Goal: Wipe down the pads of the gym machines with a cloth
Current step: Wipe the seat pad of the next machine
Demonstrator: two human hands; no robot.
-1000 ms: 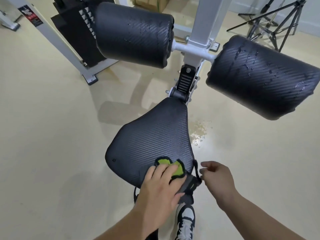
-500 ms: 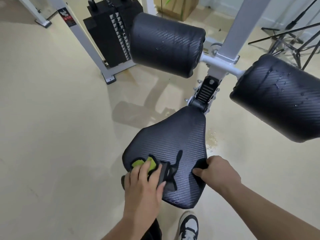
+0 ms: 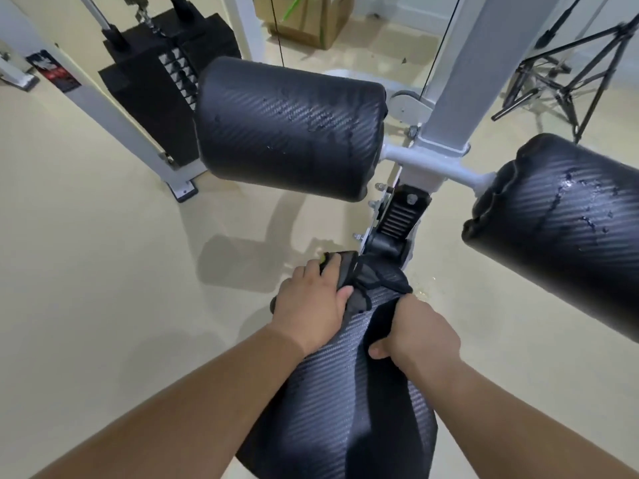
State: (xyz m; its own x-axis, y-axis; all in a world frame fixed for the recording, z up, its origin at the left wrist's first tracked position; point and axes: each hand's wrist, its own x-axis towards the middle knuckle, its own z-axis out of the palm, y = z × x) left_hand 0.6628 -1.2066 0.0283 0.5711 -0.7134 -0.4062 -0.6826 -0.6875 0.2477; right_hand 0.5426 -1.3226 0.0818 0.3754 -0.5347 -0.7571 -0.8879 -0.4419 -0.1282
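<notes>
A black textured seat pad [image 3: 342,402] runs from the bottom centre up toward the machine's hinge. My left hand [image 3: 311,305] presses a black cloth with a green patch [image 3: 366,281] flat on the pad's far, narrow end. My right hand [image 3: 422,333] grips the pad's right edge, thumb curled on top. Two black roller pads stand above: one [image 3: 287,129] at centre, one [image 3: 567,229] at right, both speckled with water drops.
A white upright post [image 3: 484,63] carries the rollers. A black weight stack [image 3: 162,74] with a white frame stands back left. A cardboard box [image 3: 307,19] and a black tripod [image 3: 567,74] are at the back. A wet patch [image 3: 425,288] lies on the beige floor.
My left hand has slid the cloth from the seat's near end up to its far end by the hinge. My right hand has moved onto the pad's right edge. My view has moved closer.
</notes>
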